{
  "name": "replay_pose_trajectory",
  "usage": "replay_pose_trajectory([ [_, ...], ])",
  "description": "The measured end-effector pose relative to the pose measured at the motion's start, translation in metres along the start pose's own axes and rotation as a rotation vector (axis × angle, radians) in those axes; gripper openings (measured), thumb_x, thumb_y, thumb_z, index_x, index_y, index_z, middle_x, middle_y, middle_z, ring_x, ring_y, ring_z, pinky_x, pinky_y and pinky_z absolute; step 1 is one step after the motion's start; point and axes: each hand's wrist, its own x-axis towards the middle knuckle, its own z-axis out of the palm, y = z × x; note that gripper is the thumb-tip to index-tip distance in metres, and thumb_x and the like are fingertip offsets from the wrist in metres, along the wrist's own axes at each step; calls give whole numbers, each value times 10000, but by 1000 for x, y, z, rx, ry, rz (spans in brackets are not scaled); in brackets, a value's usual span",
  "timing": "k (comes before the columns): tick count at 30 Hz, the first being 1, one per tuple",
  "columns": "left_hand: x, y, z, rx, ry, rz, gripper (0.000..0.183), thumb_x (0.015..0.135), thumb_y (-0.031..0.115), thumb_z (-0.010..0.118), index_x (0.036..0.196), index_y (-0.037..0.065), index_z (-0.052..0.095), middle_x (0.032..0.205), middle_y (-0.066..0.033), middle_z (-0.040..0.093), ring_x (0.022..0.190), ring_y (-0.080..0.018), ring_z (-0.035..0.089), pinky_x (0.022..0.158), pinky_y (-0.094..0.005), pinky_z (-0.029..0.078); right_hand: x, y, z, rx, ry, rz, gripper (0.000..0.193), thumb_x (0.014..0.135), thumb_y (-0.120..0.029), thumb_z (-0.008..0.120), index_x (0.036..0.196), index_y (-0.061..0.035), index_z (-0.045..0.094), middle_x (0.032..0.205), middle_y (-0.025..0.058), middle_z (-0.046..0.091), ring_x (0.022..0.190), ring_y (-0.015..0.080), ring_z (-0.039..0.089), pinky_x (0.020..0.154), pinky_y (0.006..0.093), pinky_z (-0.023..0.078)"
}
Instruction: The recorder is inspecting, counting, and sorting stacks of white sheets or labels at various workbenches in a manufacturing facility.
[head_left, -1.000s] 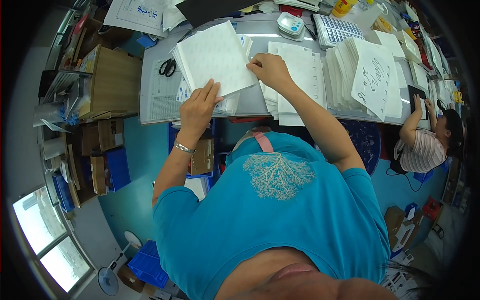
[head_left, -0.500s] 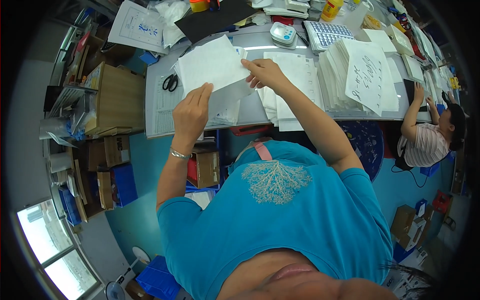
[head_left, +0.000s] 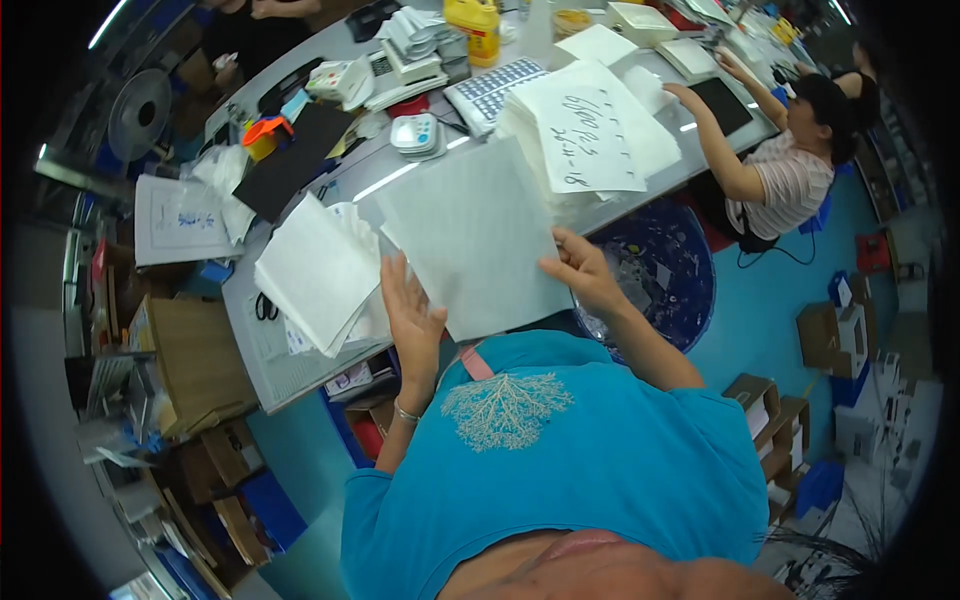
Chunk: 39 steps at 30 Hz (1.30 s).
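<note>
A large pale translucent sheet (head_left: pixel 480 235) slopes over the near edge of the table in front of me. Thumb and fingers of my right hand (head_left: pixel 590 275) pinch its right edge. On the other side my left hand (head_left: pixel 412 320) rests upright against the sheet's left edge, fingers stretched out and thumb apart. A loose pile of white sheets (head_left: pixel 322 270) lies just left of that hand. Black-handled scissors (head_left: pixel 266 307) show partly beside the pile. Right of the sheet is a thick paper stack (head_left: pixel 650 150) with a handwritten sheet (head_left: pixel 590 145) on top.
Beyond the stack lie a blue-and-white gridded tray (head_left: pixel 495 92), a small white-and-blue device (head_left: pixel 418 134) and a yellow bottle (head_left: pixel 473 30). A big blue bin (head_left: pixel 670 255) stands below the table edge at my right. A co-worker (head_left: pixel 780 165) in stripes works farther right.
My view has turned and shifted right. The white sheets both hands held now lie at the left. My hands have moved right and nearer, to the large translucent sheet.
</note>
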Motion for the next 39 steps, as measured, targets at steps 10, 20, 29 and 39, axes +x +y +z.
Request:
replay_pose_trajectory([
  [10, -5, -24, 134, -322, -709, -826, 526, 823, 167, 728, 1260, -2, 487, 1171, -108, 583, 1060, -191, 561, 907, -346, 463, -70, -38, -89, 530, 249, -101, 611, 959, -465, 429, 1338, 15, 424, 1302, 143, 518, 1189, 236, 515, 1021, 369, 401],
  [20, -22, -20, 206, -246, -882, -753, 454, 883, 317, 667, 1135, -47, 568, 1021, -118, 634, 893, -169, 604, 763, -300, 493, -154, -55, -143, 236, 518, -82, 444, 979, -338, 451, 1188, 32, 578, 1129, 161, 628, 1003, 213, 620, 886, 322, 496],
  [29, -45, 5, 245, 5, -1003, -434, 432, 917, 386, 604, 995, -37, 641, 836, -67, 658, 768, -121, 600, 668, -257, 471, -201, -59, -186, -497, 779, -105, 256, 903, -153, 526, 1026, 22, 667, 946, 78, 683, 824, 140, 633, 755, 272, 505],
  [39, -62, 2, 275, -73, -886, -583, 434, 913, 371, 615, 1037, -45, 618, 878, -87, 656, 754, -126, 599, 650, -261, 476, -226, -63, -227, 11, 503, -23, 250, 933, -191, 548, 1100, -28, 635, 928, 35, 667, 838, 113, 608, 717, 247, 477],
])
